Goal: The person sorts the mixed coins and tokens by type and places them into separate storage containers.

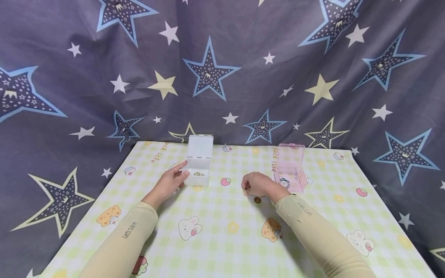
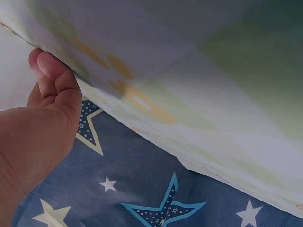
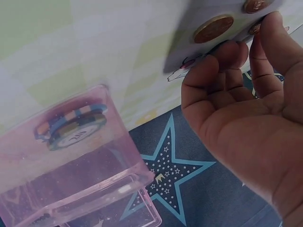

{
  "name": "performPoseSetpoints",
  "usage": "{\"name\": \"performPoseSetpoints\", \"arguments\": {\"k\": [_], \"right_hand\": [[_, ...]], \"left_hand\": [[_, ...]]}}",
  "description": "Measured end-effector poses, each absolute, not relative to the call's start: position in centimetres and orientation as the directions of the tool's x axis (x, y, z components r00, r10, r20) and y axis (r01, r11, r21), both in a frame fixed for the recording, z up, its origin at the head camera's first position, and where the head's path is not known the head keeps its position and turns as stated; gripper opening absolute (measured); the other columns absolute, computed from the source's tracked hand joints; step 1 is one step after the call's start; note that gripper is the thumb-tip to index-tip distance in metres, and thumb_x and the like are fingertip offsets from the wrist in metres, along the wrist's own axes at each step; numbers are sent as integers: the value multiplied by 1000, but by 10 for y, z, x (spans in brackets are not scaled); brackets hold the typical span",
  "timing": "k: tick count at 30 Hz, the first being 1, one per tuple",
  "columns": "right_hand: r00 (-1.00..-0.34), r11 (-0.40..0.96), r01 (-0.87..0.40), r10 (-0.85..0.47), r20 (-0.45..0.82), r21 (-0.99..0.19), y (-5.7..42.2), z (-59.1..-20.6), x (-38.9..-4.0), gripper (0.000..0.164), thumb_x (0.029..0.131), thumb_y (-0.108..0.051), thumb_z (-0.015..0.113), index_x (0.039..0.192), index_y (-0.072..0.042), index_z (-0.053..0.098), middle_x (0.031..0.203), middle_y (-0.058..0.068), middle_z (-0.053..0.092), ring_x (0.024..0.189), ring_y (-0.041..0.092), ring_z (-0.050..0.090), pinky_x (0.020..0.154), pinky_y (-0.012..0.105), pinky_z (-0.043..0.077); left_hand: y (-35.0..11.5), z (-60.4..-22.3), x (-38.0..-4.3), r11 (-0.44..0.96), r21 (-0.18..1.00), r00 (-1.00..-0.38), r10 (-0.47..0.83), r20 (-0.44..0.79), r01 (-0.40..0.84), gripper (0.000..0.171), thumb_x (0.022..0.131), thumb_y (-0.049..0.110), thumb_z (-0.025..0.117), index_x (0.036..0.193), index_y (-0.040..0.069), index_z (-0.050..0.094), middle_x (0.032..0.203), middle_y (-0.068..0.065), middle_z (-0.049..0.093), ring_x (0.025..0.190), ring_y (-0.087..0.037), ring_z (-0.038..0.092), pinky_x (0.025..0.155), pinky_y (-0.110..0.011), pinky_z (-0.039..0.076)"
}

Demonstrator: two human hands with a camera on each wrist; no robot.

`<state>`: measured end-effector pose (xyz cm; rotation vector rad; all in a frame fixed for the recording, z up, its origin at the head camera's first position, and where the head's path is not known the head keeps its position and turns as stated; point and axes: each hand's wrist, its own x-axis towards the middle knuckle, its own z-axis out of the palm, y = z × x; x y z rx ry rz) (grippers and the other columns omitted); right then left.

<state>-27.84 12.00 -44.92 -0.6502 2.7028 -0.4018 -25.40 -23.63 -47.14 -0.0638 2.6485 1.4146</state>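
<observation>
A white box [image 1: 197, 180] with its lid [image 1: 200, 146] raised stands at the back of the table, several gold-coloured coins [image 1: 199, 174] inside. My left hand [image 1: 169, 181] rests against its left side, fingers and thumb by the wall. In the left wrist view, the fingers [image 2: 52, 71] are loosely bent beside the white surface. My right hand [image 1: 258, 184] is low over the table, thumb and forefinger pinching a small gold-coloured coin [image 3: 255, 29]. Two more coins lie close by: a larger one [image 3: 214, 28] and another [image 3: 257, 4] near the fingertips.
To the right of my right hand, a clear pink box [image 1: 290, 173] stands with its lid [image 1: 291, 153] up, holding striped poker chips [image 3: 76, 126]. A checked cloth with cartoon prints [image 1: 215, 239] covers the table. Behind hangs a dark star-patterned curtain [image 1: 243, 34].
</observation>
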Motion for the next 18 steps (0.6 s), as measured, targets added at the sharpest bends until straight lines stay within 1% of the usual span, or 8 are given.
{"name": "performPoseSetpoints", "arguments": {"k": [6, 10, 14, 18], "right_hand": [[-841, 868, -394, -474, -261, -303, 119, -450, -278, 17, 97, -21, 82, 91, -20, 66, 88, -4, 63, 81, 15, 55, 81, 34, 46], [-838, 868, -393, -474, -269, -304, 120, -449, -277, 17, 97, -21, 81, 91, -19, 65, 88, -3, 62, 83, 16, 55, 81, 35, 46], [-841, 858, -376, -474, -259, -349, 122, -450, -277, 19, 97, -20, 82, 90, -19, 64, 87, -2, 62, 82, 15, 55, 80, 33, 46], [-851, 829, -346, -474, -225, -439, 125, -450, -277, 20, 94, -17, 84, 88, -18, 65, 85, -2, 61, 77, 15, 55, 74, 32, 46]], "left_hand": [[-236, -471, -253, 557, 823, -989, 20, -145, -109, 62, 112, 42, 56, 169, 34, 33, 143, -17, 68, 89, -22, 67, 75, -30, 51], [-235, -471, -252, 560, 822, -990, 22, -141, -105, 62, 112, 40, 56, 169, 32, 33, 140, -17, 69, 88, -22, 66, 75, -30, 51], [-235, -471, -252, 559, 823, -990, 26, -138, -100, 62, 113, 40, 55, 170, 30, 33, 140, -18, 69, 88, -23, 66, 75, -30, 51], [-236, -471, -253, 559, 824, -991, 32, -133, -92, 64, 112, 42, 56, 170, 30, 32, 142, -18, 68, 89, -23, 67, 75, -30, 51]]}}
